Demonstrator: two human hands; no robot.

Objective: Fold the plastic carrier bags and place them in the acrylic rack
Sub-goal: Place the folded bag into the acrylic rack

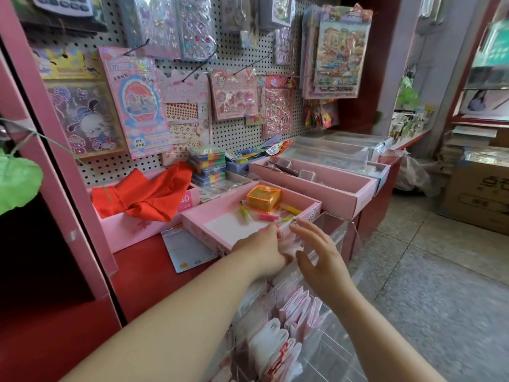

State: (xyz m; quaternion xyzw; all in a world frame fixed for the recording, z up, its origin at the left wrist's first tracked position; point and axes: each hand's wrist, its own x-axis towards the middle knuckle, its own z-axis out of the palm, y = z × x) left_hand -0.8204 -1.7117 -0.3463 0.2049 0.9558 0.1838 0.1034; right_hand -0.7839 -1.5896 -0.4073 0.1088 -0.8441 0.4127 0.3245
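Clear acrylic rack stands at the front edge of the red counter, stepped compartments running down toward the camera. The top compartment takes a folded pink-white carrier bag, held at its mouth. Left hand grips that bag, fingers curled onto it. Right hand is released with fingers spread, just beside the bag; whether it touches it is not clear. Lower compartments hold more folded bags: pink-white ones upright, white-and-red ones below. The rack's bottom is cut off by the frame edge.

Behind the hands, a pink tray holds an orange box and a few loose pens. To its left, a pink box holds bunched red fabric. A long pink tray sits to the right, its contents too blurred to name. Behind it are clear lidded cases, insides not readable. A stack of small clear boxes shows coloured blocks inside. The pegboard carries sticker packs. The left fingertips are hidden behind the bag, and the forearms cover part of the rack.
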